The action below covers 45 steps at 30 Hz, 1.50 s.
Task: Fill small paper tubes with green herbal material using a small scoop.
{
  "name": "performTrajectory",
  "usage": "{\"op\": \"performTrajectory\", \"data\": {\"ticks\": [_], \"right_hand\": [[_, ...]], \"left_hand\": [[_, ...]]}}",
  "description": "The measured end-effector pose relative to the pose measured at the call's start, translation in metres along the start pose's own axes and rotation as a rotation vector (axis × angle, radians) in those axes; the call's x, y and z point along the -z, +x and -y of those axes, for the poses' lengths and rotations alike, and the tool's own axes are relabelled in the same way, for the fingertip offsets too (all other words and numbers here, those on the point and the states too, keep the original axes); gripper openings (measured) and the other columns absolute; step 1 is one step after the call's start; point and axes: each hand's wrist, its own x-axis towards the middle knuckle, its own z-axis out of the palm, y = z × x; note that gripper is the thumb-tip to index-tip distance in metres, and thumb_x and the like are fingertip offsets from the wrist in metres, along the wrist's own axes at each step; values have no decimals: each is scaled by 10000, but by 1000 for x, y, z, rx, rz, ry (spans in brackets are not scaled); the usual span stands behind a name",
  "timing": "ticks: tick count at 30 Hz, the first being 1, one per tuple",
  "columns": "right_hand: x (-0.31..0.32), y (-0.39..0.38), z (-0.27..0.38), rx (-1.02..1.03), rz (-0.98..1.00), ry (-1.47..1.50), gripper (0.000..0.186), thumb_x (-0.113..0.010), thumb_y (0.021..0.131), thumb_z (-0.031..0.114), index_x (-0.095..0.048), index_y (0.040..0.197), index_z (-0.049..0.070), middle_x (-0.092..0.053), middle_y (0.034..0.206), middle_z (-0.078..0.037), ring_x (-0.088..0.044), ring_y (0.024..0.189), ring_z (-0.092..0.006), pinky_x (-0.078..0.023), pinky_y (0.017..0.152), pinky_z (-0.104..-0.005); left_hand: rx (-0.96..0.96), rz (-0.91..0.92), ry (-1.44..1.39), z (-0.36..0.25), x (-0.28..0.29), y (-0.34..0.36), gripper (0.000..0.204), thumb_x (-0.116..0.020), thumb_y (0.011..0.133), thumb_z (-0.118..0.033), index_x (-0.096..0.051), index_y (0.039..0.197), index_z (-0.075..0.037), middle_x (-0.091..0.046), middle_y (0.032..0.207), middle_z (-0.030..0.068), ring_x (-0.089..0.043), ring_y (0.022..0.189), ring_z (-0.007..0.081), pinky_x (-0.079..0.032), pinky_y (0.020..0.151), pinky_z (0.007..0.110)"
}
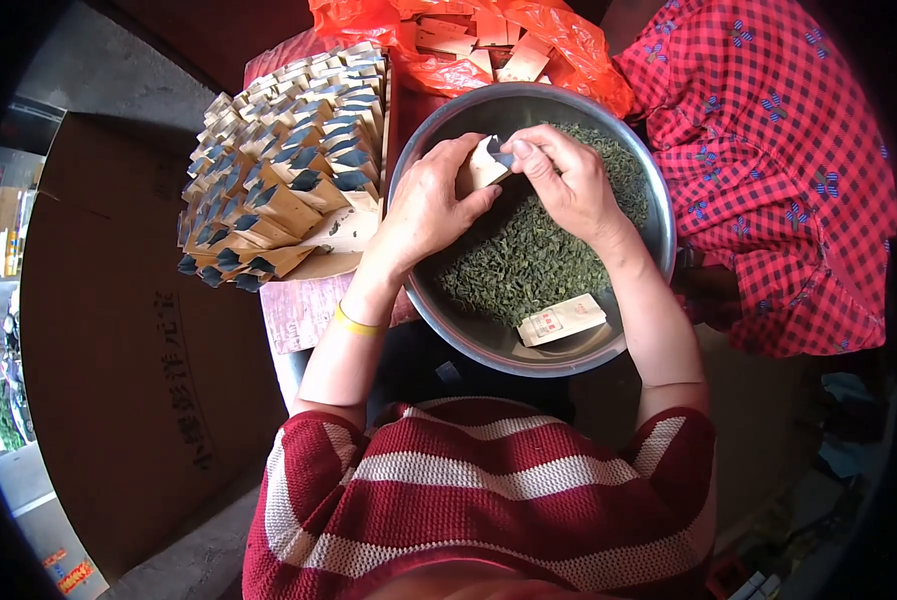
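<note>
Over a wide metal basin (666, 215), my left hand (429, 205) is wrapped round a small tan paper packet (481, 172). The packet's dark lining shows at its mouth. Thumb and fingers of my right hand (569, 185) pinch the edge of that mouth; whether they hold anything besides the paper is hidden. Loose dried green leaves (514, 262), like tea, fill much of the basin below both hands. Another packet (562, 320), flat and tan with red print, lies in the basin at its near right side.
Left of the basin, a shallow cardboard tray (345, 232) holds rows of upright packets (289, 165) with dark mouths. An orange plastic bag (594, 60) with flat packets lies behind. Red checked cloth (759, 180) hangs at right. A large cardboard box (119, 350) stands at left.
</note>
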Motion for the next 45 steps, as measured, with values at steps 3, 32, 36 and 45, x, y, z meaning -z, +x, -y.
{"op": "performTrajectory", "data": {"ticks": [3,32,36,45], "right_hand": [[1,-1,-2,-53,-69,124,270,-523,1047,228,-641,1033,-15,-673,870,-52,-640,797,-113,-516,745,-263],[13,9,-60,-458,-124,83,348,-508,1045,320,-673,955,28,-621,733,-11,-583,696,-83,-466,669,-234],[27,10,-44,-405,-307,154,338,-504,1049,290,-675,959,13,-624,754,-10,-572,705,-74,-466,692,-233],[15,11,-3,344,-226,-317,154,-601,979,160,-662,944,22,-660,779,-89,-649,729,-236,-499,661,-342]], "left_hand": [[-7,-3,2,-1,0,0,545,-762,801,-146,-563,1277,29,-641,1152,217,-632,1069,375,-501,927,419],[99,-45,-108,3,1,1,558,-774,806,-169,-568,1286,27,-639,1193,244,-641,1099,368,-505,947,401],[67,-48,-25,4,-1,1,598,-792,813,-174,-553,1315,46,-670,1164,208,-647,1073,249,-491,940,352],[59,-42,36,0,1,1,651,-802,799,-208,-532,1331,52,-649,1191,234,-637,1109,301,-484,961,371]]}}
